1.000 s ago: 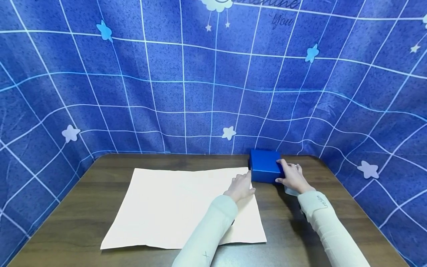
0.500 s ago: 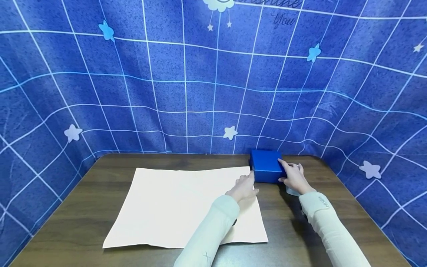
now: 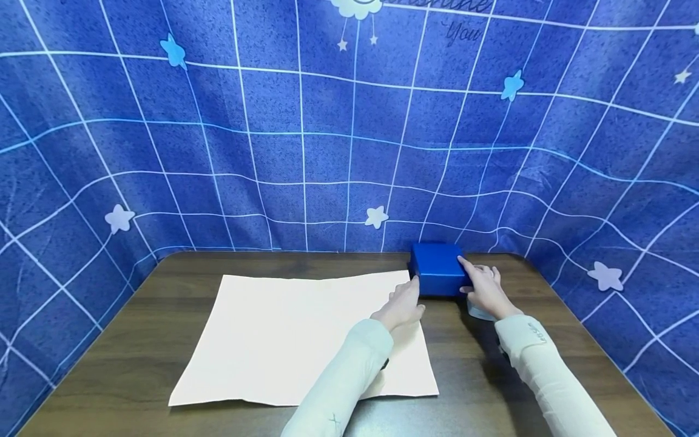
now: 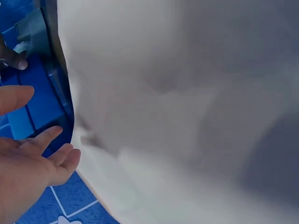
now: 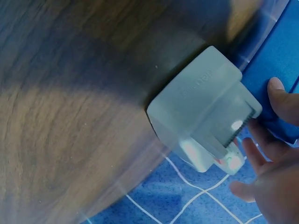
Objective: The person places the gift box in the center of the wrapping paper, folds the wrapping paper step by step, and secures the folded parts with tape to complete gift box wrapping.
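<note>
A blue box (image 3: pixel 437 267) stands at the back right of the table, with a hand at each side. My left hand (image 3: pixel 401 302) reaches over the paper's right edge, its index fingertip at the box's left front corner and its other fingers loosely extended. My right hand (image 3: pixel 488 291) holds the box's right side, index finger along the top edge and thumb near the front corner. Beneath that hand sits a pale grey tape dispenser (image 5: pixel 194 100) with a serrated cutter, mostly hidden in the head view. A large cream paper sheet (image 3: pixel 295 340) lies flat to the left.
The brown wooden table (image 3: pixel 464 388) has rounded far corners. A blue curtain (image 3: pixel 317 152) with white grid lines and stars hangs close behind and along both sides. The sheet's near edge (image 3: pixel 262 403) curls up slightly.
The box has shifted very slightly up in the head view, and its near right corner a little right. My right hand has moved slightly right; the left hand and paper have hardly moved.
</note>
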Demonstrator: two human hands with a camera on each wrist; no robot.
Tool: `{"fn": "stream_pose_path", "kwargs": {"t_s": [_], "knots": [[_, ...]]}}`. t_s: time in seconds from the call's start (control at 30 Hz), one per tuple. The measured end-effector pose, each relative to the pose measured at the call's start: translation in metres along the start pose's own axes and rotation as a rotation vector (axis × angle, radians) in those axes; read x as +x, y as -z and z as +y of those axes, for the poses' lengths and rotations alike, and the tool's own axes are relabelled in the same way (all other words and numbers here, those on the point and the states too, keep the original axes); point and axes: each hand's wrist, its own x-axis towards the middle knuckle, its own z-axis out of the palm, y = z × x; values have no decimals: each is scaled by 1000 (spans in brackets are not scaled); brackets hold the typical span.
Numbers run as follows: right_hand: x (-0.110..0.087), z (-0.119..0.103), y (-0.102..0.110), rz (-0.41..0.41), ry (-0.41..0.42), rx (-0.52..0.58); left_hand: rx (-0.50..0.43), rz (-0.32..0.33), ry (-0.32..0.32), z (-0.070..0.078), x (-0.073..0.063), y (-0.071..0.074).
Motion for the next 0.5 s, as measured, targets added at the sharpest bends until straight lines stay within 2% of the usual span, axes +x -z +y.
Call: {"fn": "stream_pose_path", "kwargs": {"t_s": [0.3, 0.5], "knots": [[-5, -9, 10, 30, 5, -11, -30, 64, -24, 8, -8, 10], [-4, -18, 14, 94, 88, 24, -66, 146, -76, 8, -13, 16]]}}
